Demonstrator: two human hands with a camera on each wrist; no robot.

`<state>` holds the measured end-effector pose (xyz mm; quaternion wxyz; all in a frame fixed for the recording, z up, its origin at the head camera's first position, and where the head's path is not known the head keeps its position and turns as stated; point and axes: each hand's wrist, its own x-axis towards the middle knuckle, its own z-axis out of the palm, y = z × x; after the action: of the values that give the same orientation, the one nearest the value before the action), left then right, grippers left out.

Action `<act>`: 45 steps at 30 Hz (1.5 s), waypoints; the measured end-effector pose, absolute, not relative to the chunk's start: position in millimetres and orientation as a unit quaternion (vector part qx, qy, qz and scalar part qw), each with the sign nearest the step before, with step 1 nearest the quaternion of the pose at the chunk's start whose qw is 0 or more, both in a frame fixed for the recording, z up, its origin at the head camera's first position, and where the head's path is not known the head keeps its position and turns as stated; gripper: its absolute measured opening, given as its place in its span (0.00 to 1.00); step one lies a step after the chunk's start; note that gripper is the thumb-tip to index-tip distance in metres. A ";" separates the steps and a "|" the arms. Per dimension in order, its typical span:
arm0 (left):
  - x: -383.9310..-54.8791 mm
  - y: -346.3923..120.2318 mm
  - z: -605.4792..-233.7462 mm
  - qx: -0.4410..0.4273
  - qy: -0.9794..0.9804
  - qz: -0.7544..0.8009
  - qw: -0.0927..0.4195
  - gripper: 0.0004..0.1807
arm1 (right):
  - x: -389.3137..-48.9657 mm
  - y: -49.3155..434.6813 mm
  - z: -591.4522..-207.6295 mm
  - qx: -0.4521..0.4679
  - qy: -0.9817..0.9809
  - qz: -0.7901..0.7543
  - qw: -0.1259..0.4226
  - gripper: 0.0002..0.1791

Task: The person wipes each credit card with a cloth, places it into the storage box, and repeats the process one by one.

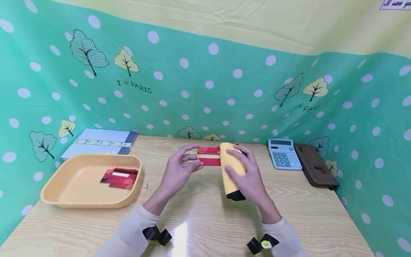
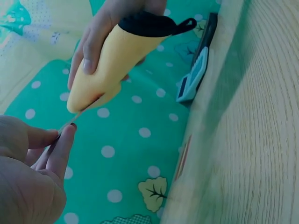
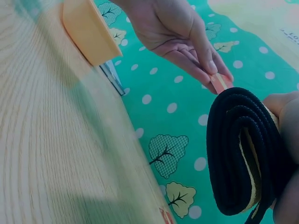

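Note:
Over the middle of the table, my left hand (image 1: 178,169) pinches the left end of a red card with a pale stripe (image 1: 208,157) between thumb and fingers. The card's other end meets a folded yellow cloth with black edging (image 1: 227,175), gripped by my right hand (image 1: 252,178). In the left wrist view the thin card edge points at a fold in the cloth (image 2: 105,70), and a black loop sticks out at the cloth's far end. Several rolled black-edged layers of the cloth (image 3: 219,154) show in the right wrist view.
On the left of the wooden table (image 1: 205,221) stands a peach plastic tray (image 1: 77,185) with several red cards (image 1: 123,182) inside. A white and blue book (image 1: 102,139) lies behind it. At the back right are a light blue calculator (image 1: 284,157) and a brown pouch (image 1: 316,166).

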<state>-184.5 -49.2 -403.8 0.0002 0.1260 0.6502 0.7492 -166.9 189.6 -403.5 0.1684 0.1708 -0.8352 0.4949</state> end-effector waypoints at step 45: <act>-181.2 -46.0 -403.4 0.126 0.620 0.772 0.070 0.27 | -159.7 178.0 -405.8 0.214 -0.839 0.471 0.169 0.27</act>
<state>-181.2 -46.0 -403.4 0.0704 0.1259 0.6197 0.7715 -159.7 178.0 -405.8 0.1690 0.2137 -0.8388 0.4713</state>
